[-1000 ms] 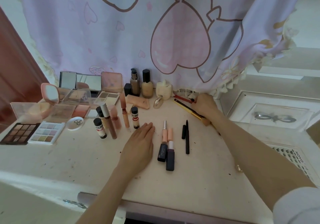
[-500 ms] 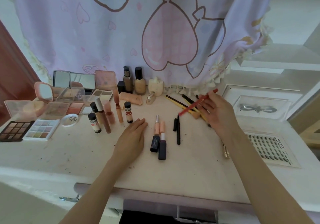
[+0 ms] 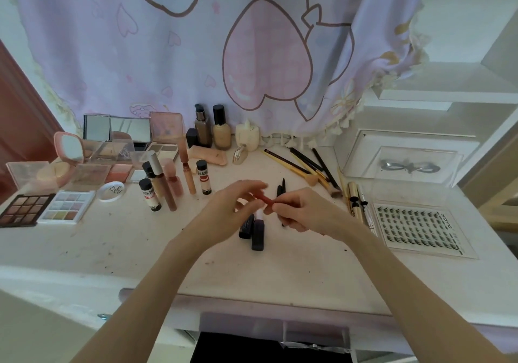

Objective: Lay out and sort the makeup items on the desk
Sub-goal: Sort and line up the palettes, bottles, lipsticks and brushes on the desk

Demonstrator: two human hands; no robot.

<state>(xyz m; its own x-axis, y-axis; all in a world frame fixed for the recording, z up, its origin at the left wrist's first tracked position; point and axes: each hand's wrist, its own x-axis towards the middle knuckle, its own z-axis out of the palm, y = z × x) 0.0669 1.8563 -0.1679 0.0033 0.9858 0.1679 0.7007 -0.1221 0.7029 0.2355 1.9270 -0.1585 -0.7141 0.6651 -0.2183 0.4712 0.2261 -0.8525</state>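
Observation:
My right hand (image 3: 304,212) grips a red pencil (image 3: 265,199) above the middle of the desk (image 3: 140,245). My left hand (image 3: 227,211) is raised beside it, blurred, its fingertips at the pencil's left end. Under the hands lie two dark lipsticks (image 3: 253,229) and black liner pens (image 3: 281,190), partly hidden. Several lip gloss tubes and small bottles (image 3: 168,186) stand to the left. Eyeshadow palettes (image 3: 44,208) lie at the far left.
Brushes and pencils (image 3: 302,166) lie fanned at the back right. A lash tray (image 3: 420,226) and a clear box (image 3: 403,163) sit on the right. Foundation bottles (image 3: 213,130), compacts and mirrors (image 3: 117,144) line the back under a hanging cloth (image 3: 224,40).
My right hand brought the red pencil from the back right to the desk's middle. My left hand lifted off the desk and met the pencil's end.

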